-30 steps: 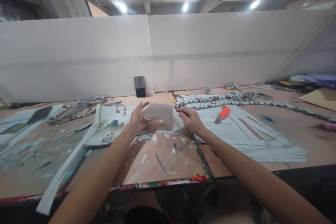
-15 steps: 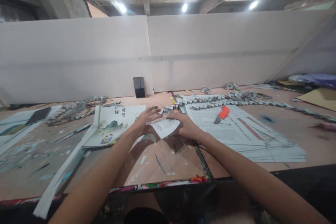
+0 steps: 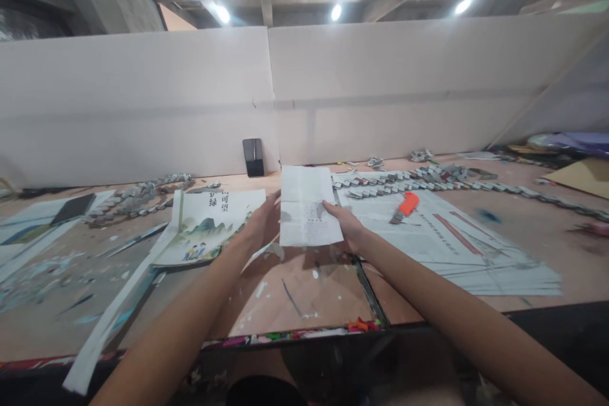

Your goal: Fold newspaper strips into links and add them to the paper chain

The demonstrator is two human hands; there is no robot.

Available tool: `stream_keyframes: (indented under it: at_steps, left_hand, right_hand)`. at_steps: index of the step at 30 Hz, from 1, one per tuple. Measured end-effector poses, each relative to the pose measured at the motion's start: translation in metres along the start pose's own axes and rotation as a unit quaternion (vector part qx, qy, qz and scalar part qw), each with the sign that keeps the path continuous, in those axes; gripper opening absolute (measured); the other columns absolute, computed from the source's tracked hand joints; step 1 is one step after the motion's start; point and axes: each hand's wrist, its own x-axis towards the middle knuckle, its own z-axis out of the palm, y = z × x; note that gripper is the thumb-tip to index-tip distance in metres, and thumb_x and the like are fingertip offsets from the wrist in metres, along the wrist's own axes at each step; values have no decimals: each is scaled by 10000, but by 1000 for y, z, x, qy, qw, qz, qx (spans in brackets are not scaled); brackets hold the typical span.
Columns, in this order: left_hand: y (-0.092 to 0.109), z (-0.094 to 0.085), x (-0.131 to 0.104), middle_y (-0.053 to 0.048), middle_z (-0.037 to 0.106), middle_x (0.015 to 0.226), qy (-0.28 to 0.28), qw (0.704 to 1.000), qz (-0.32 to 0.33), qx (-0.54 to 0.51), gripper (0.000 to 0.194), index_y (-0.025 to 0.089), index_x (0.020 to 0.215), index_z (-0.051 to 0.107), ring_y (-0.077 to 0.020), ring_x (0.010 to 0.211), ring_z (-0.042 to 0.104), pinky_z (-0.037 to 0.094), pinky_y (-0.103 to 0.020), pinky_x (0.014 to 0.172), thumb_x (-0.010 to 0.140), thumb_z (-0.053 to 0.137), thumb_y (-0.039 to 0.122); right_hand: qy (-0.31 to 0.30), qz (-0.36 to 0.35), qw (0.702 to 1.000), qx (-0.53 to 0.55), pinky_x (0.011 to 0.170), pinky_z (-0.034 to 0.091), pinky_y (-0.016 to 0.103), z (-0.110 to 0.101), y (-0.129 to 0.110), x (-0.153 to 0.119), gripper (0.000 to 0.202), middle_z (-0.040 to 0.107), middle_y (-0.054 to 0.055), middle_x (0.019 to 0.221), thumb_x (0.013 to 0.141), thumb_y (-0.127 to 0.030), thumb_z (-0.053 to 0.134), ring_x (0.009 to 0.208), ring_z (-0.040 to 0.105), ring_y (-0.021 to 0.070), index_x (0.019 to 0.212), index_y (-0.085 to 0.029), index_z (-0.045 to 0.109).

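A creased white printed sheet of paper [image 3: 308, 187] is held up in front of me, its printed side facing me. My right hand [image 3: 349, 228] grips it at the right edge, the thumb lying on the front and the other fingers behind. At the left edge, my left hand [image 3: 265, 221] holds the sheet, its fingers mostly hidden behind the paper. Left of that hand lies a booklet [image 3: 204, 235] with painted mountains and figures. An orange-handled utility knife [image 3: 406, 204] rests on a stack of newspaper sheets [image 3: 457, 254] to the right.
Folded-paper chains [image 3: 137, 196] lie at the back left, and another chain [image 3: 523, 191] runs along the right. A phone [image 3: 253, 157] leans on the white partition [image 3: 143, 95]. A long paper strip [image 3: 102, 336] hangs over the table's front edge. Metal scissors or a blade [image 3: 136, 240] lies on the left.
The paper was low and tilted between my hands; now it stands upright, opened out larger, facing me. My left fingers have gone behind it. My right thumb has come onto its front.
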Motion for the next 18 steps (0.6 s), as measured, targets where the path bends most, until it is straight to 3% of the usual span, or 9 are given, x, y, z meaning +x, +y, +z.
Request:
stream_keyframes:
  at_steps: [3,5,8,11,14,18]
  left_hand:
    - [-13,0,0,-155,702,1034,19,996,-20,90,417,145,1055,667,-323,947,654,479,-458,872,678,768,291]
    - [-22,-1,3,-138,710,1023,55,990,-3,128,365,147,984,694,-315,958,655,473,-445,892,638,787,219]
    - [-29,-3,9,-117,707,1050,84,990,20,111,284,170,958,697,-295,1014,641,471,-423,914,682,746,219]
    - [-31,-4,12,-113,699,1075,110,990,30,89,255,179,970,682,-270,1016,642,486,-391,898,720,714,216]
    - [-33,-2,11,-87,711,1033,138,986,30,90,213,188,946,679,-243,955,657,506,-341,840,735,696,213]
    - [-34,7,8,-88,727,881,129,988,3,83,195,172,928,677,-242,762,674,531,-354,713,753,663,257]
  right_hand:
    - [-5,-24,998,-53,700,535,381,4,5,1,306,713,100,829,892,-399,452,745,667,239,920,-178,661]
    - [24,-91,986,-140,712,521,372,4,8,3,252,703,78,828,856,-381,507,775,649,237,937,-196,657]
    - [88,-208,935,-273,724,497,347,3,9,4,224,683,56,872,796,-334,567,829,611,232,961,-212,658]
    - [106,-269,901,-323,669,474,309,1,8,2,259,651,41,818,777,-299,561,761,576,208,1005,-216,653]
    - [96,-311,879,-349,611,433,278,4,10,-3,371,580,14,709,778,-270,558,649,517,170,1141,-212,609]
    - [26,-357,832,-423,566,375,258,13,15,-11,472,505,-18,656,783,-194,522,576,445,130,1255,-209,545]
